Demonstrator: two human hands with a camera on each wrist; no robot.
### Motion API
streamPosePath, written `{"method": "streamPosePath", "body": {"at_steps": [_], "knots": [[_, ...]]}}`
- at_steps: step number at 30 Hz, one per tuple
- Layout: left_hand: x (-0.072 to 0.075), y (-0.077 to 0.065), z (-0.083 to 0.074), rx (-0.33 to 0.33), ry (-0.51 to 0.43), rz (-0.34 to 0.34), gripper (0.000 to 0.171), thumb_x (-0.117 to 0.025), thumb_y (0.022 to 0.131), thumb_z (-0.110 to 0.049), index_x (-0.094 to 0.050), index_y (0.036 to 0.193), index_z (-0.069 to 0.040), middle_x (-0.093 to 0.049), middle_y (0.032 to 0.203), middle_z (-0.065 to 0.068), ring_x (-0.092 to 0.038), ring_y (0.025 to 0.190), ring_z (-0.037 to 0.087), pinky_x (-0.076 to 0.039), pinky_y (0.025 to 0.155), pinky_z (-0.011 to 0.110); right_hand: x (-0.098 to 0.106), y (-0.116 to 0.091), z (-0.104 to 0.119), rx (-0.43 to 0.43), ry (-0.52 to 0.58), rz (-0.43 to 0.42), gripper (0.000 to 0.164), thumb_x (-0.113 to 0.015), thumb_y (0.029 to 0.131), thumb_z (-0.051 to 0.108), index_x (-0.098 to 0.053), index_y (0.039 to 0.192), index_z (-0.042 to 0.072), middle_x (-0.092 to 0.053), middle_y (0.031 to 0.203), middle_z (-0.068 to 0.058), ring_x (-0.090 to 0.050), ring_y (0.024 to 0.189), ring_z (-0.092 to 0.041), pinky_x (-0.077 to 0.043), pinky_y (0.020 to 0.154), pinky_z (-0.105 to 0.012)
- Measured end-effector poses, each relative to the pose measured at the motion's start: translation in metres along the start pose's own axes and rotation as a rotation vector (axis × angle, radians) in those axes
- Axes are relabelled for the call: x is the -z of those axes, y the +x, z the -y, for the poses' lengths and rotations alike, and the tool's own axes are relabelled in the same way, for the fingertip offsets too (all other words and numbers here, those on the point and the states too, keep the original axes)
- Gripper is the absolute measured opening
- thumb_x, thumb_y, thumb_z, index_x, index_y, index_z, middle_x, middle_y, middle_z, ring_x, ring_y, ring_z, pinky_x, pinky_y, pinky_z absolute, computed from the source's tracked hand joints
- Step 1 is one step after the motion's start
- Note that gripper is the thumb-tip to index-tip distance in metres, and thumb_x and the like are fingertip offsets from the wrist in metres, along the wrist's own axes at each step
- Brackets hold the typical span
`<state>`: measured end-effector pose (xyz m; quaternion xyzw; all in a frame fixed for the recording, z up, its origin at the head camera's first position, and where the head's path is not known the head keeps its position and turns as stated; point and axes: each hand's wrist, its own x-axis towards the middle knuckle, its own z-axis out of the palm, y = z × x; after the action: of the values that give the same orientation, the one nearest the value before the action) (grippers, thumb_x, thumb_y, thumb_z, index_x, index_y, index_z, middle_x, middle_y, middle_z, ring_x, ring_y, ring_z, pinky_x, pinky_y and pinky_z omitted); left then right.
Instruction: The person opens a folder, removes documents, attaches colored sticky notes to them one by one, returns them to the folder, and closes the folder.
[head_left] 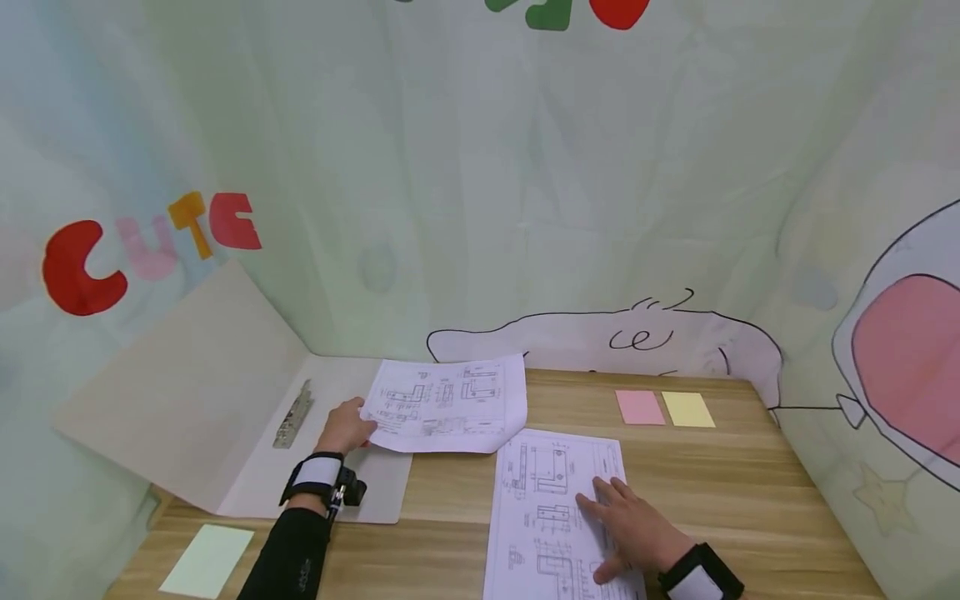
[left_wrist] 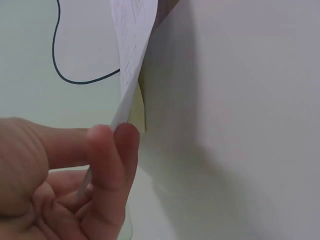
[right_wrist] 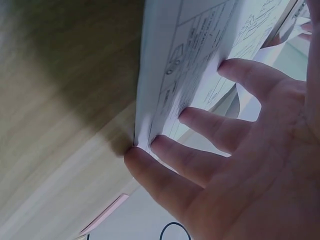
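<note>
My left hand (head_left: 348, 427) pinches the left edge of a printed technical drawing (head_left: 450, 404) between thumb and fingers. This drawing bends in the air, partly over the open file folder (head_left: 360, 500) with its metal clip (head_left: 294, 415). The left wrist view has the thin sheet (left_wrist: 131, 65) edge-on, with a pale yellow strip (left_wrist: 137, 110) showing behind it. On the table, a second drawing (head_left: 553, 467) lies beneath my right hand (head_left: 637, 529). Spread fingers (right_wrist: 215, 127) of that hand rest along the paper's right side.
A pink sticky note (head_left: 640, 407) and a yellow one (head_left: 687, 409) lie at the back right of the wooden table (head_left: 750, 500). Near the front left is a pale green note (head_left: 207, 560). The folder's raised cover (head_left: 195, 392) leans against the printed curtain (head_left: 480, 167).
</note>
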<state>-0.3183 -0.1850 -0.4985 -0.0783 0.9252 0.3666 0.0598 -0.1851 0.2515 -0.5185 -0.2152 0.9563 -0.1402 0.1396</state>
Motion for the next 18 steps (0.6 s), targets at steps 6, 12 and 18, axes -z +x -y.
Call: {"method": "streamPosePath", "body": {"at_steps": [6, 12, 18], "knots": [[0.001, -0.002, 0.0, -0.012, 0.028, -0.003, 0.042, -0.055, 0.087, -0.003, -0.045, 0.124, 0.014, -0.058, 0.093, 0.023, -0.057, 0.058, 0.019, -0.041, 0.051, 0.026, 0.001, 0.002, 0.0, 0.008, 0.009, -0.009, 0.099, -0.081, 0.054, 0.059, -0.052, 0.137, 0.013, -0.035, 0.145, -0.023, -0.028, 0.128, -0.054, -0.028, 0.096, -0.067], [0.007, -0.016, 0.004, -0.035, 0.177, -0.028, 0.04, -0.056, 0.087, -0.009, -0.049, 0.118, 0.015, -0.058, 0.105, 0.03, -0.058, 0.081, 0.032, -0.047, 0.07, 0.042, 0.0, 0.003, -0.002, 0.014, 0.019, -0.031, 0.097, -0.081, 0.055, 0.059, -0.053, 0.136, 0.013, -0.038, 0.144, -0.022, -0.03, 0.127, -0.054, -0.029, 0.094, -0.069], [0.019, -0.047, 0.015, -0.07, 0.243, 0.001, 0.034, -0.057, 0.088, -0.012, -0.055, 0.112, 0.013, -0.059, 0.103, 0.031, -0.06, 0.084, 0.033, -0.049, 0.068, 0.043, -0.004, 0.003, -0.005, 0.0, 0.064, -0.068, 0.09, -0.079, 0.062, 0.056, -0.053, 0.135, 0.011, -0.039, 0.142, -0.022, -0.031, 0.126, -0.053, -0.029, 0.095, -0.067]]}}
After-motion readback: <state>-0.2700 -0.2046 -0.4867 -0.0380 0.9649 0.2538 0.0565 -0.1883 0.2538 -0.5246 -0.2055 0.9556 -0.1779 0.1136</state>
